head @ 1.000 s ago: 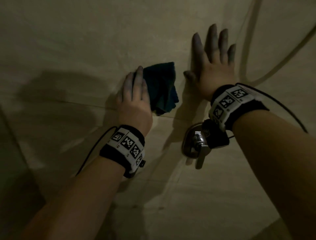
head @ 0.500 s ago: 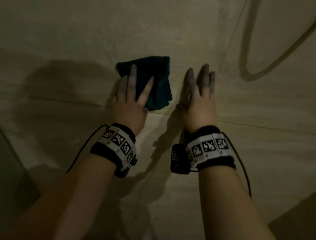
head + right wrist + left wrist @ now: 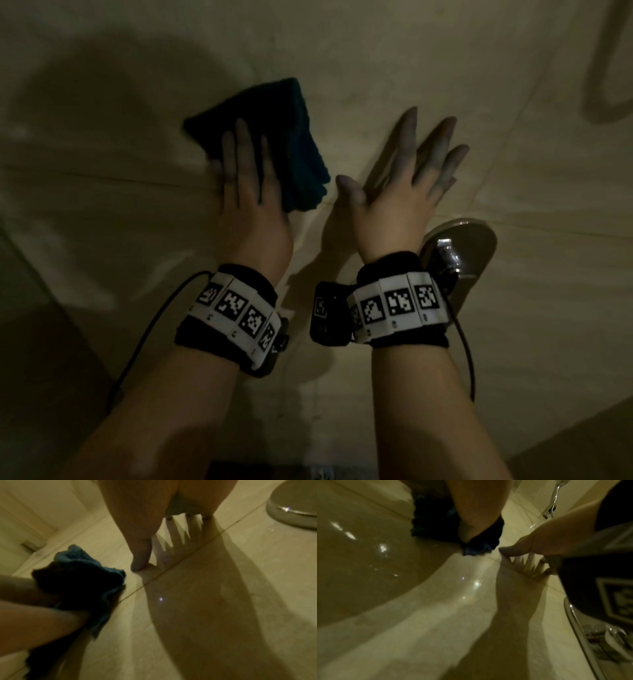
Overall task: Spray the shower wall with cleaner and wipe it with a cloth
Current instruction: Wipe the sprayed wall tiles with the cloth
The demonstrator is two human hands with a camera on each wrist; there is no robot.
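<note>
My left hand presses one folded dark cloth flat against the shower wall, fingers straight. My right hand, fingers spread and empty, touches the wall just beside it. One chrome fitting sits behind my right wrist.

Dark teal cloth, beige tiled wall, black-and-white checker-marked wristbands, shiny chrome fitting.
</note>
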